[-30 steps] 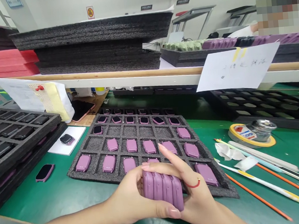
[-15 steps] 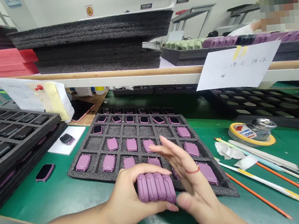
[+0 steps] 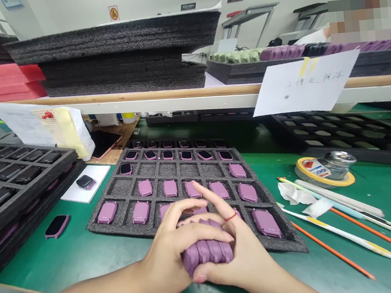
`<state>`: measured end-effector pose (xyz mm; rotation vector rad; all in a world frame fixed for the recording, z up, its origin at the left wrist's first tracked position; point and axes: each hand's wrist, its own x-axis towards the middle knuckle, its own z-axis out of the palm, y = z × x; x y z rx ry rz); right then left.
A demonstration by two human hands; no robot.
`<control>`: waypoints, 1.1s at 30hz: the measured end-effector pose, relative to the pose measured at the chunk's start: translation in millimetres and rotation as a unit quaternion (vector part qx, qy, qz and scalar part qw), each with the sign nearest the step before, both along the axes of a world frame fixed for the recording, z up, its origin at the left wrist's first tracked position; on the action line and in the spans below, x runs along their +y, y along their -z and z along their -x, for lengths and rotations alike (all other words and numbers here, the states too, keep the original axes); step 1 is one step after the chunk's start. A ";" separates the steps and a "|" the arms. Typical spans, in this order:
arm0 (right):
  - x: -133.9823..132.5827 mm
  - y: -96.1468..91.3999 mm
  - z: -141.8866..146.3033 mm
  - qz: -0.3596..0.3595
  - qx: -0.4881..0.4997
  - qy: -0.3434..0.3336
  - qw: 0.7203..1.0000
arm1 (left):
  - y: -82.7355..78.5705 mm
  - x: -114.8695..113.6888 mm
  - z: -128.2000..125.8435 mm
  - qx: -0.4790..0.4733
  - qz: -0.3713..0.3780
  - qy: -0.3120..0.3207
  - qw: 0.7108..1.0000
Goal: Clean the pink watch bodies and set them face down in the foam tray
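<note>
Left hand point(image 3: 169, 253) and right hand point(image 3: 241, 247) clasped a row of purple watch cases point(image 3: 208, 252)

The held cases, at least four, stood side by side close to the near edge of a black foam tray point(image 3: 119, 187) on a green worktop point(image 3: 133, 257); the left fingers curved over the top of the row, narrowed onto it; the right hand closed around the other end, its thumb across the near side and its forefinger stretched out over the tray; that forefinger wore a red band; some fingers were hidden behind the row.

In the tray, more purple cases point(image 3: 141, 212) lay in the nearer pockets; small dark-screened watches point(image 3: 186, 155) filled pockets farther back.

To the left, a purple-edged watch point(image 3: 57, 226) lay on the worktop; beyond it, another watch point(image 3: 86, 181) rested on a white pad point(image 3: 98, 184); to the right were orange sticks point(image 3: 334, 250), crumpled white paper point(image 3: 295, 193), and a roll of yellow-edged tape point(image 3: 300, 174) around a glass jar with a metal lid point(image 3: 339, 157); a shelf point(image 3: 144, 104) crossed above, carrying thick stacks of black foam point(image 3: 117, 39).
</note>
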<state>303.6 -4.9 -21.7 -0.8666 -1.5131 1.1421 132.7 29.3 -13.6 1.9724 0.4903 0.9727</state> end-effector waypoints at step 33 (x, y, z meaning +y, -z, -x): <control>-0.8 4.5 -9.1 -0.235 -0.229 0.079 0.941 | -9.4 -11.2 -12.0 -0.056 0.366 -0.038 0.928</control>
